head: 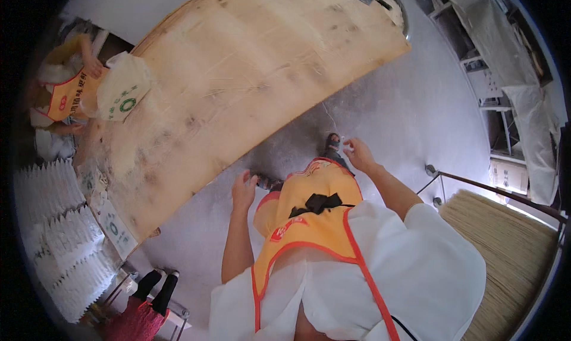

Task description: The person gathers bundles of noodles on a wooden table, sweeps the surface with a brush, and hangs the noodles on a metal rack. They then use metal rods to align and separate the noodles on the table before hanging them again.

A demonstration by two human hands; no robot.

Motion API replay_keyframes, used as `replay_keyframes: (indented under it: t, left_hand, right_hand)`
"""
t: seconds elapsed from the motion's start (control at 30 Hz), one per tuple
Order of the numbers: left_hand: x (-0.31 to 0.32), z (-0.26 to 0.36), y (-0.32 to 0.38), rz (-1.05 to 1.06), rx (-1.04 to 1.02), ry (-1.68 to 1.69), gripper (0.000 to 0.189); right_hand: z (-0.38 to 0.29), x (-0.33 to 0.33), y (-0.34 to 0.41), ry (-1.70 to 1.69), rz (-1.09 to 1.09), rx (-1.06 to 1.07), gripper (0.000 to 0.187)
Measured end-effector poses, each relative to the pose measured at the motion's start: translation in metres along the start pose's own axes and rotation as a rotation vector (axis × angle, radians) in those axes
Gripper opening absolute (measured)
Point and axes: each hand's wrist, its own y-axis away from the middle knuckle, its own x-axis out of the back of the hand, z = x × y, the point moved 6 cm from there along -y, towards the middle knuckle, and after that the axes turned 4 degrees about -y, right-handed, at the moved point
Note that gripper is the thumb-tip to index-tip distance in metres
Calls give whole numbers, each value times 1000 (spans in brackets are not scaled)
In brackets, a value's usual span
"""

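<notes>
Over the grey floor [383, 100], my left hand [244, 190] hangs in front of my orange apron [312, 182], near the front edge of a wooden worktable [250, 73]. Nothing is in it, and its fingers are loosely bent and apart. My right hand [358, 154] is held out on the other side of the apron, also with nothing in its spread fingers. One sandal [333, 140] shows just beside it. A few thin pale strands lie scattered on the marked, dusty tabletop. Neither hand touches the table.
Behind me at right stands a wheeled metal cart [495, 185] loaded with dried noodle strands [495, 252]. White packets [80, 260] are stacked at left. A co-worker [73, 89] is by a printed white bag [125, 87]; another person [138, 314] stands lower left. Covered shelving [504, 73] lines the right.
</notes>
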Motion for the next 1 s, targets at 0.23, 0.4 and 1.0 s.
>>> replay_keyframes:
  t: [0.23,0.4,1.0]
  left_hand:
    - [-174,158,-38,-62,-166,-156,51]
    - [-271,294,-80,-142,-539,-464,69]
    - [-364,533,-332,102,-292,-437,70]
  right_hand:
    - [130,106,-7,-199,32,-192,28]
    - [191,184,-43,-229,15,-200,30]
    - [288,370,-422,-231,88,-6,32]
